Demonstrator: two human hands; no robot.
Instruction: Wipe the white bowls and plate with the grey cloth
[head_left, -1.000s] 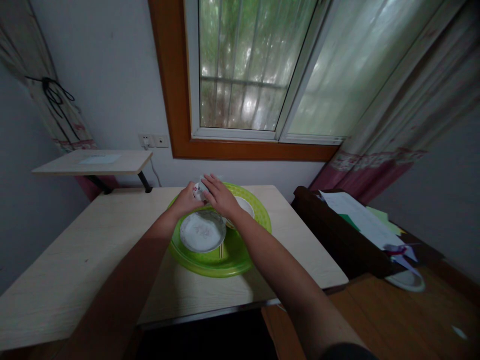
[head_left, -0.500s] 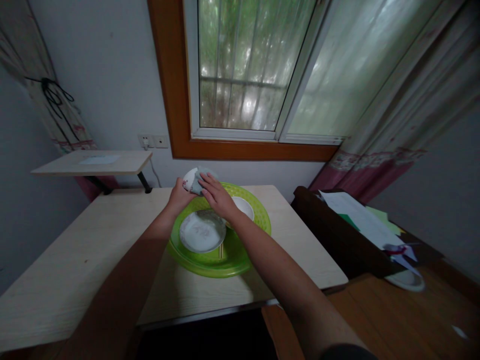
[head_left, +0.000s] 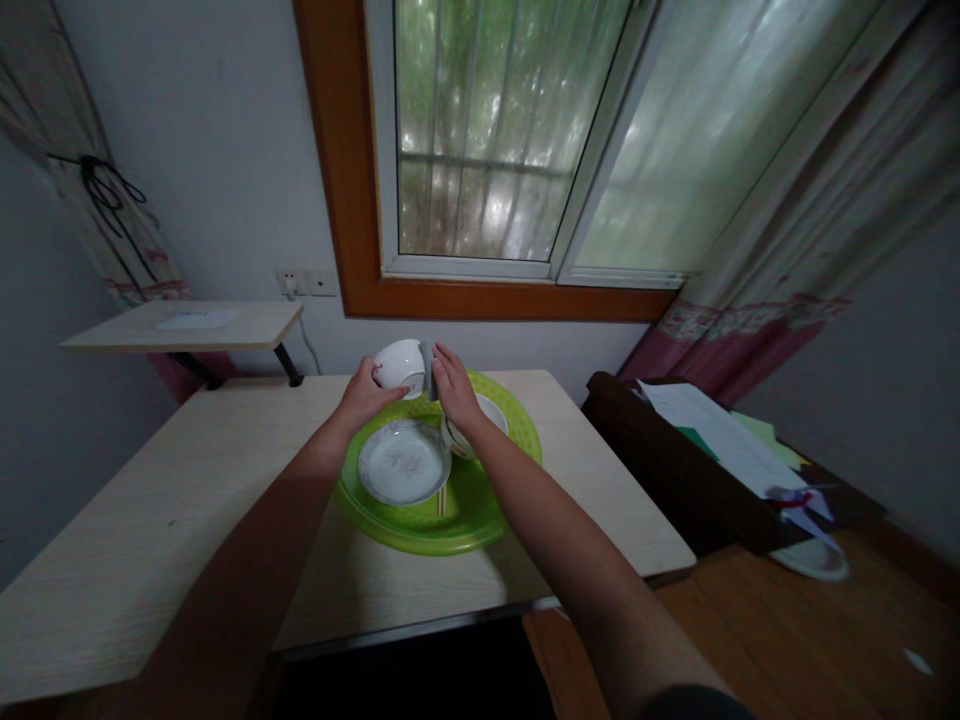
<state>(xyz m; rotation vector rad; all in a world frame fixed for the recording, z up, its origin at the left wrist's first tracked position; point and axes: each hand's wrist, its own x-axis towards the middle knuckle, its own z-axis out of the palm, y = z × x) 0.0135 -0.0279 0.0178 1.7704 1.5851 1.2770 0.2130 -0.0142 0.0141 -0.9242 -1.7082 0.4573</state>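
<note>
Left hand (head_left: 365, 392) grips white bowl (head_left: 400, 365); right hand (head_left: 453, 387) pinches grey cloth (head_left: 428, 370) at rim.

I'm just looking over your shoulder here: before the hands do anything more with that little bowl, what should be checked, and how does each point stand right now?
1. Left hand has hold of the small white bowl with red flecks: ok, fingers wrap its side.
2. Right hand has the grey cloth: ok, pressed against the bowl's rim.
3. Bowl is over the round green plastic tray, not the bare table: ok, above its far edge.
4. White patterned plate lies flat in the tray: ok.
5. Second white bowl in the tray sits steady: cannot tell, the right hand covers part.
6. Bowl is clean: cannot tell, too dim.
</note>
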